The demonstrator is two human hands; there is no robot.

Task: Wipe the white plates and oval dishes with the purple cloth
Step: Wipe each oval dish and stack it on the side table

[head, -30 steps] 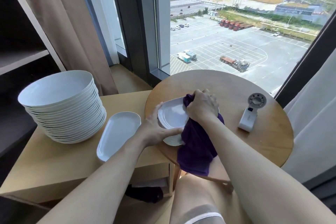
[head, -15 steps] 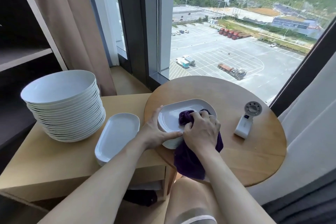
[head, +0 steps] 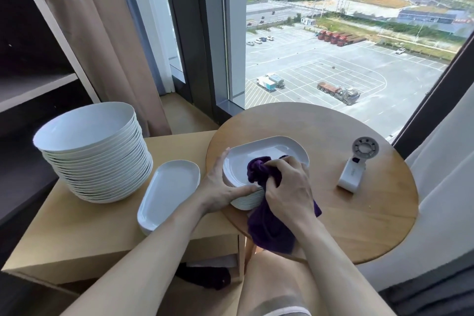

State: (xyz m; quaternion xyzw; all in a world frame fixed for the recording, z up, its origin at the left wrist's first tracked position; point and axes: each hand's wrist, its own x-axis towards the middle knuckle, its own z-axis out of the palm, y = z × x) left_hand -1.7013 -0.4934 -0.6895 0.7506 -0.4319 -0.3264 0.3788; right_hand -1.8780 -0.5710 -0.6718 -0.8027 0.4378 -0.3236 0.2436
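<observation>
White plates (head: 89,151) stand stacked far left beside a lone oval dish (head: 169,192) on the low counter (head: 84,233), while your left grip (head: 220,187), fingers flat and unclenched, braces the stack of oval dishes (head: 277,146) on the round counter (head: 359,213). Your right grip (head: 287,187), wrist bent downward, clenches the bunched purple cloth (head: 259,169) pressed into the top dish. The wipe looks mid-stroke, and the next move probably calls for sweeping the far rim, then lifting that dish away.

Right hand (head: 288,188) partly hides oval dish (head: 266,150)
</observation>
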